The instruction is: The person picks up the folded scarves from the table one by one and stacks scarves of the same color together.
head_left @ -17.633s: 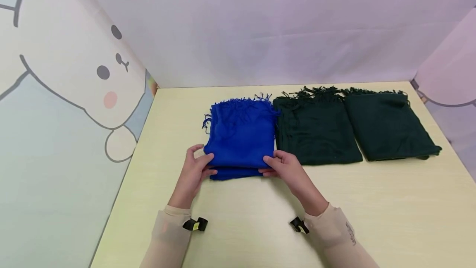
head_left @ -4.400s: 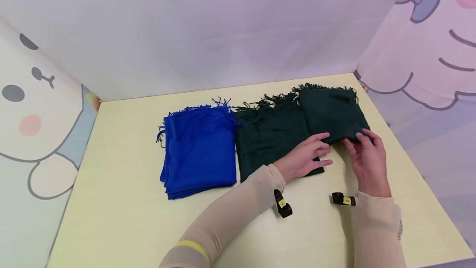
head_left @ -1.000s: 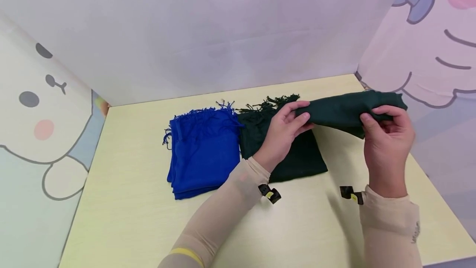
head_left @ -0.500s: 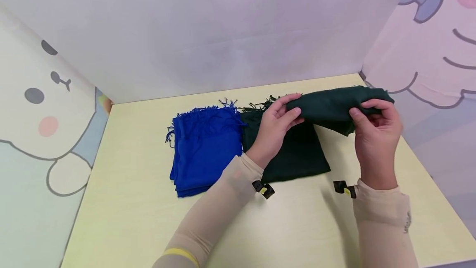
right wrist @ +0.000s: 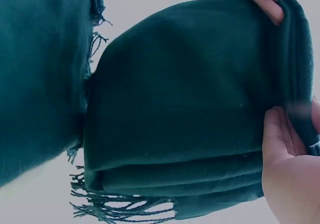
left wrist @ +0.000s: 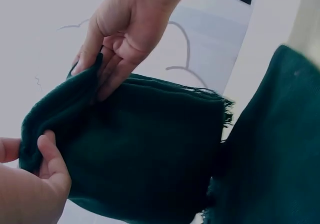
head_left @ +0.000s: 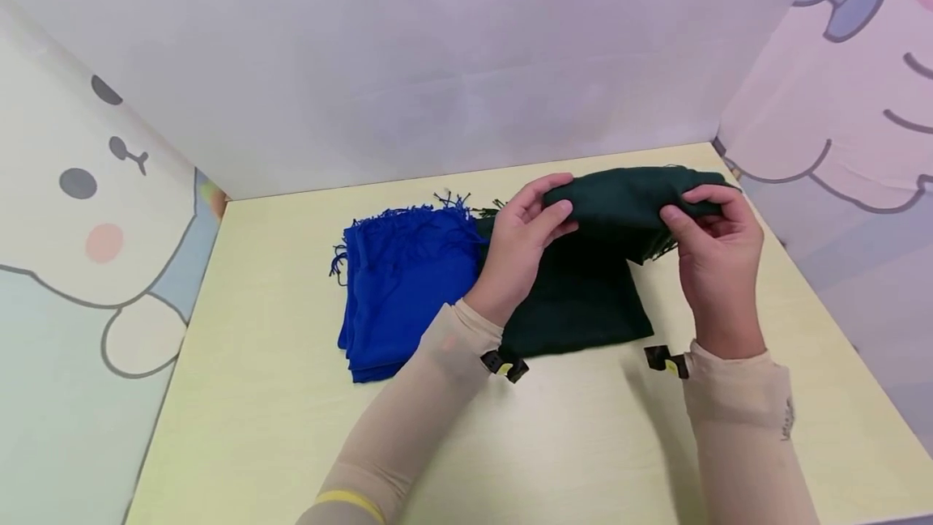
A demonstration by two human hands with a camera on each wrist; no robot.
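A folded dark green fringed scarf (head_left: 619, 197) is held up in the air between both hands. My left hand (head_left: 514, 243) pinches its left end, thumb on the near side. My right hand (head_left: 723, 272) grips the right end the same way. In the right wrist view the scarf (right wrist: 175, 89) hangs in layers, with fringe along its far edge. Below it, a second dark green scarf (head_left: 583, 310) lies folded on the table, partly covered from sight by the held one and my left hand. Left of that lies a folded blue fringed scarf (head_left: 408, 282), partly behind my left forearm.
The pale wooden table (head_left: 277, 347) carries the scarves, its right edge beyond my right hand. A plain whitish cloth wall (head_left: 437, 63) rises behind it. Cartoon-printed cloth walls (head_left: 66, 282) stand at both sides.
Earlier the held scarf lay at the table's right beside the other green one. Both hands have since lifted it and, over the last second, carried it left, above the second green scarf.
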